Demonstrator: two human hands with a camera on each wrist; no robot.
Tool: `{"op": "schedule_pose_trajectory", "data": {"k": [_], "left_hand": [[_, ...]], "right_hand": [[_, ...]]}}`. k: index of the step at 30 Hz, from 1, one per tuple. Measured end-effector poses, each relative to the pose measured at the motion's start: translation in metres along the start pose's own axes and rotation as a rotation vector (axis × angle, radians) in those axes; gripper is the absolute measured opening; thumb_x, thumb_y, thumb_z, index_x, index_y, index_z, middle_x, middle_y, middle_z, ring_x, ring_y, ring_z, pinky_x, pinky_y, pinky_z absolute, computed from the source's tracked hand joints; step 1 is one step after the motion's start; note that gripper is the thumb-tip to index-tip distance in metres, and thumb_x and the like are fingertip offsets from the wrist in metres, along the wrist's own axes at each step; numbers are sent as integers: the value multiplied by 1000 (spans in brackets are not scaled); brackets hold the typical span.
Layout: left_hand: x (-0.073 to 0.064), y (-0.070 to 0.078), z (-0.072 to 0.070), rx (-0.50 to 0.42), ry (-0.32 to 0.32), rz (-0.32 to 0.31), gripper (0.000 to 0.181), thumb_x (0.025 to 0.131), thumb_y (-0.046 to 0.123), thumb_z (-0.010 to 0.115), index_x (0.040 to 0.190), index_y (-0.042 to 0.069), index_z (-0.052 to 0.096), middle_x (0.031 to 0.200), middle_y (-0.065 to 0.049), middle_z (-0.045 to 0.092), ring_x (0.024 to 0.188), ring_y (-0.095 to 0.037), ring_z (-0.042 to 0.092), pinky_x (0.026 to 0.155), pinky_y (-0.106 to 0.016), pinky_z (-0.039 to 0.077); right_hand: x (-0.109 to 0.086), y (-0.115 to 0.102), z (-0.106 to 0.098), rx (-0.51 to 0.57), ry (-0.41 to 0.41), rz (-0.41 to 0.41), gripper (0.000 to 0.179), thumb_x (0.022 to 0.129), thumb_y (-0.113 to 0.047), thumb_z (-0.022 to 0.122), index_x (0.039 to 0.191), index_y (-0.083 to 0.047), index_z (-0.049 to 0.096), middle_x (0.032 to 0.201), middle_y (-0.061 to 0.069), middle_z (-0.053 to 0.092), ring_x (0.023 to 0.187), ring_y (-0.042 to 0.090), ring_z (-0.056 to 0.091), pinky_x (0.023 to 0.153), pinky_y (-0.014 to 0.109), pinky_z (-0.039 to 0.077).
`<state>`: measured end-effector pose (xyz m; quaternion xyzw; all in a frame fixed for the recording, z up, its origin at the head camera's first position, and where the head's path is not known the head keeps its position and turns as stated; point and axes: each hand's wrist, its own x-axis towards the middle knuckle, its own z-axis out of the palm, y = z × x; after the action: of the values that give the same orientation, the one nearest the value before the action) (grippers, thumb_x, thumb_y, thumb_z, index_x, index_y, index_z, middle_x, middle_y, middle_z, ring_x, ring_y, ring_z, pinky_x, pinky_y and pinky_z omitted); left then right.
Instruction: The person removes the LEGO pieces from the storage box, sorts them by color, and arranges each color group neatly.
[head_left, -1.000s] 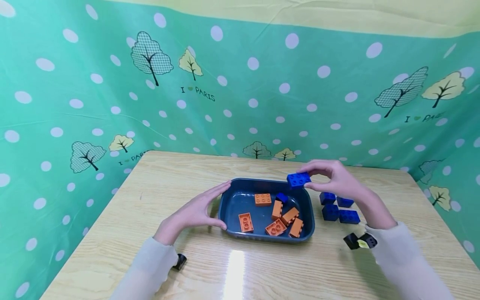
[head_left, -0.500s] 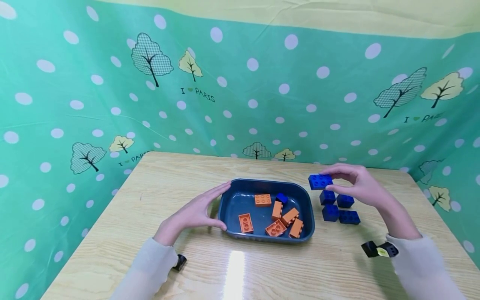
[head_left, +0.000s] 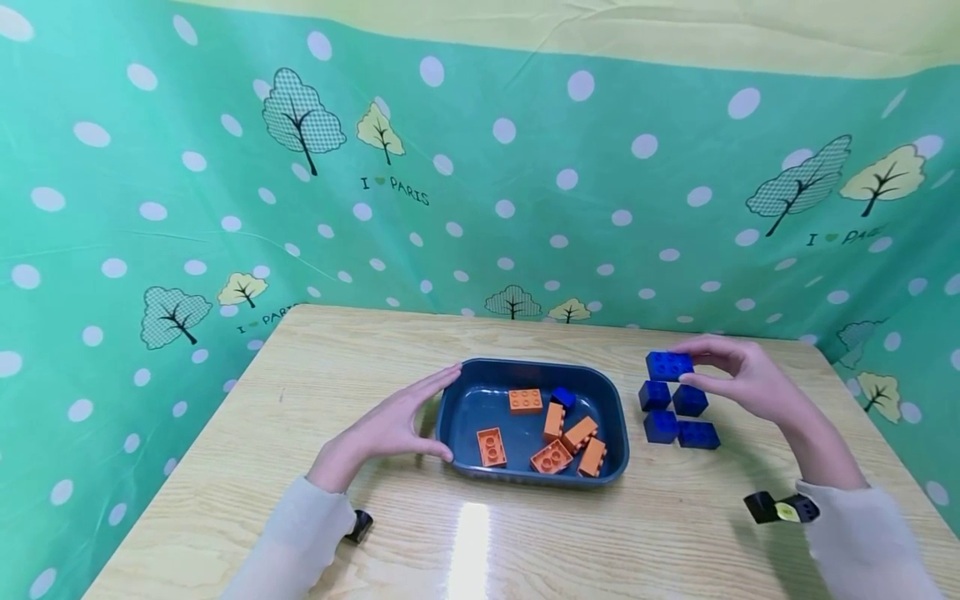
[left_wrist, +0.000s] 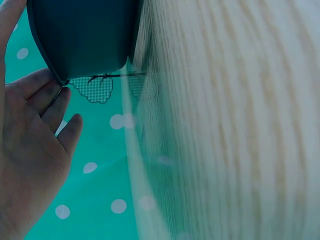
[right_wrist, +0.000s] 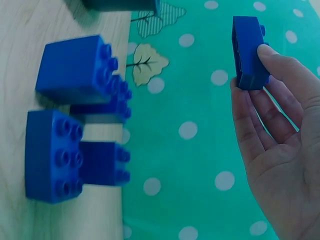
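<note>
My right hand (head_left: 738, 379) pinches a blue toy brick (head_left: 666, 366) between thumb and fingers, behind a cluster of blue bricks (head_left: 661, 426) at the right of the table. In the right wrist view the held brick (right_wrist: 250, 52) hangs above the tabletop, its studs facing away from the thumb side. My left hand (head_left: 393, 421) spans the left end of a dark blue bin (head_left: 532, 479), fingertips and thumb right at its rim, fingers fairly straight. The left wrist view shows the fingers against the bin wall (left_wrist: 82, 40). Inside the bin lie several orange bricks (head_left: 526, 401) and a blue brick (head_left: 563, 397).
A wooden table (head_left: 360, 342) bears everything. A green dotted cloth (head_left: 480, 208) hangs behind it and at both sides. Black wrist cameras (head_left: 780, 507) sit at both cuffs. The bin stands left of the blue bricks.
My right hand has carried the blue brick rightward from over the bin's back right corner to behind the blue cluster. The left hand and bin have stayed put.
</note>
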<state>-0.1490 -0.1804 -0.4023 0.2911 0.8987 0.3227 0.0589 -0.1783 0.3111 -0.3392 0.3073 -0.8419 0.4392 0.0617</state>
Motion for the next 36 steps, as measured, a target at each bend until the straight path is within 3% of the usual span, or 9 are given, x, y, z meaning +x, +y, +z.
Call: {"op": "schedule_pose_trajectory", "data": {"k": [19, 36], "left_hand": [[-1, 1, 0, 0, 0, 1, 114, 69, 50, 87, 160, 19, 25, 167, 3, 21, 153, -29, 26, 119, -59, 32], [0, 2, -1, -8, 0, 3, 113, 70, 45, 89, 159, 16, 25, 167, 2, 22, 153, -30, 26, 120, -58, 31]], "right_hand": [[-26, 42, -19, -56, 47, 139, 34, 92, 2, 66, 126, 6, 62, 118, -30, 61, 106, -15, 58, 89, 1, 46], [-43, 74, -31, -128, 82, 352, 40, 95, -15, 68, 130, 4, 61, 107, -40, 55, 96, -19, 58, 77, 0, 48]]}}
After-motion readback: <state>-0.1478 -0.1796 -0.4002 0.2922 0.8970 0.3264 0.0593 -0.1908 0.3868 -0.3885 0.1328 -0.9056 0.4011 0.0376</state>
